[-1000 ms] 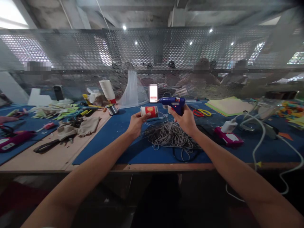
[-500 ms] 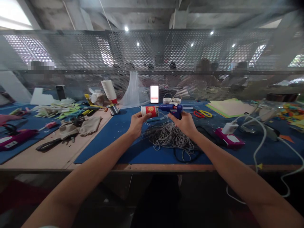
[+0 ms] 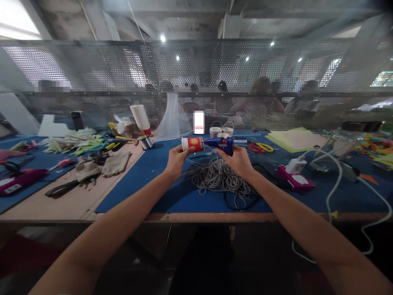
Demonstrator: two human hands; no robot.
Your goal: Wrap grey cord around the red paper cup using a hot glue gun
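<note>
My left hand [image 3: 175,160] grips a small red and white paper cup [image 3: 192,144] lying on its side above the blue mat [image 3: 147,180]. My right hand [image 3: 237,160] is wrapped round a blue glue gun [image 3: 221,143]. Its nozzle points left and touches the cup's end. A tangled heap of grey cord [image 3: 221,178] lies on the mat just below both hands.
A perforated metal screen [image 3: 196,82] closes the back; people sit behind it. Left: a stack of cups [image 3: 140,118], gloves [image 3: 101,164], paper strips [image 3: 76,142]. Right: scissors [image 3: 260,146], a pink glue gun [image 3: 294,180] with white cable, green sheets [image 3: 296,138]. Small baskets [image 3: 221,130] stand behind.
The glue gun has dropped from a raised position and its nozzle has moved left to meet the cup. My left hand has hardly moved.
</note>
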